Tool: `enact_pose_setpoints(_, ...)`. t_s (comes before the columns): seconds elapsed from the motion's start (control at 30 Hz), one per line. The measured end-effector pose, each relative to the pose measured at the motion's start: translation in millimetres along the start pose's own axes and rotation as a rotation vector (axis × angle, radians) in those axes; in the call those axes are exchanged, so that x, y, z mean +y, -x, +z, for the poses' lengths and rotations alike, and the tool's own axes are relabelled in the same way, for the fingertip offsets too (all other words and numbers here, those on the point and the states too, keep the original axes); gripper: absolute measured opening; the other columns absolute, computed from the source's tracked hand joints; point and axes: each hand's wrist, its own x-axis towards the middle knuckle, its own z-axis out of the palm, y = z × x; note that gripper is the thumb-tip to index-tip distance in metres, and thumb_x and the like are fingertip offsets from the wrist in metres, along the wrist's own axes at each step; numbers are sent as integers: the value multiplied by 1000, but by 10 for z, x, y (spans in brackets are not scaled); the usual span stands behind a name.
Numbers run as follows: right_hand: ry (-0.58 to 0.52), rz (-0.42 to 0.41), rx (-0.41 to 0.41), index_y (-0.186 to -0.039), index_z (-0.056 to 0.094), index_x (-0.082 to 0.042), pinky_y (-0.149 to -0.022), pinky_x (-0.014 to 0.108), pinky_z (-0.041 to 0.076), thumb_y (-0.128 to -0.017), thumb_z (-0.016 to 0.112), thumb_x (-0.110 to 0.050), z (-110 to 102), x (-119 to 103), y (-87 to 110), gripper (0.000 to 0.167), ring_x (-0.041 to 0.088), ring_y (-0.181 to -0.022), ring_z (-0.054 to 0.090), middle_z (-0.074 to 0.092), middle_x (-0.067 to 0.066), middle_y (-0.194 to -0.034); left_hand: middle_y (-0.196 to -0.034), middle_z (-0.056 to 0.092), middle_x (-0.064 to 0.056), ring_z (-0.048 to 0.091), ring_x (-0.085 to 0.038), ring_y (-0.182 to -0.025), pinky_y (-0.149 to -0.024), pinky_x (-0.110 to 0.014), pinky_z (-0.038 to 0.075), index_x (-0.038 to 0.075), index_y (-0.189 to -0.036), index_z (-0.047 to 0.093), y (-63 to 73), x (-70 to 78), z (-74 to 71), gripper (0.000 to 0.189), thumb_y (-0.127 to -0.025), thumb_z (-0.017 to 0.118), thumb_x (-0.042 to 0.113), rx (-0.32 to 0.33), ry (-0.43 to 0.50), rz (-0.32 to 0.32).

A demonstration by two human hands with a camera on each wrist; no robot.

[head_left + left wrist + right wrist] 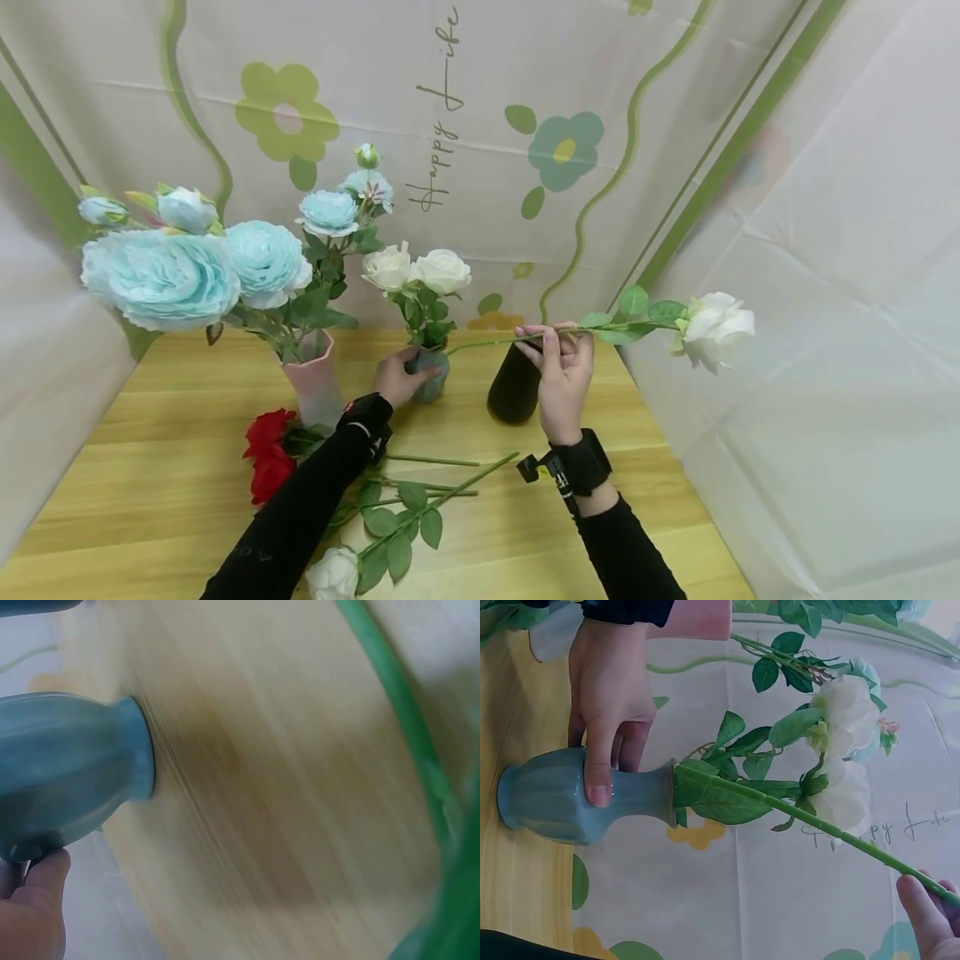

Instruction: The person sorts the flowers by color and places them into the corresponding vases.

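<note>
My left hand [397, 379] holds a small blue-grey vase [431, 377] around its body; the right wrist view shows the thumb across the glazed side. Two white roses [441, 272] with green leaves stand in this vase, which rests upright on the table. My right hand [564, 383] pinches the long green stem of another white rose [716, 329] between thumb and fingers. That rose lies nearly level, its bloom out to the right. Its stem's cut end [686, 771] is right at the vase's mouth in the right wrist view.
A black vase [513, 385] stands just behind my right hand. To the left is a pink-and-white vase [311, 375] of pale blue flowers [165, 279]. Red roses [270, 454] and a white rose [333, 573] lie on the wooden table [637, 517], stems pointing right. Printed cloth hangs behind.
</note>
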Motion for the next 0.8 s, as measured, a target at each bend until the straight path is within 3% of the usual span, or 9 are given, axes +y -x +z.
enact_pose_setpoints(0.33, 19, 7, 48, -116, 34, 12, -91, 54, 51, -105, 41, -1, 48, 172, -83, 19, 59, -103, 53, 53, 41, -106, -139, 53, -20, 48, -37, -127, -107, -45, 38, 1, -140, 53, 5, -2, -6, 64, -90, 73, 36, -22, 10, -18)
enact_pose_setpoints(0.47, 20, 14, 51, -116, 38, 6, -91, 53, 51, -105, 41, -1, 70, 244, -109, 13, 59, -103, 54, 53, 41, -107, -140, 51, -21, 47, -37, -129, -108, -44, 37, 1, -141, 52, 13, 31, -20, 64, -90, 73, 34, -30, 20, -20)
enact_pose_setpoints(0.63, 41, 43, 19, -117, 41, 0, -93, 52, 50, -106, 41, -2, 103, 321, -104, 11, 52, -105, 57, 53, 38, -109, -140, 51, -23, 47, -39, -128, -106, -46, 39, -2, -141, 52, 21, 60, -32, 64, -91, 74, 32, -31, 27, -36)
enact_pose_setpoints(0.8, 65, 87, -28, -118, 39, 4, -94, 50, 50, -106, 41, -4, 157, 422, -75, 15, 52, -106, 56, 53, 38, -110, -142, 49, -22, 45, -37, -131, -108, -44, 36, 0, -143, 50, 27, 26, -26, 65, -92, 72, 35, -42, 37, -38)
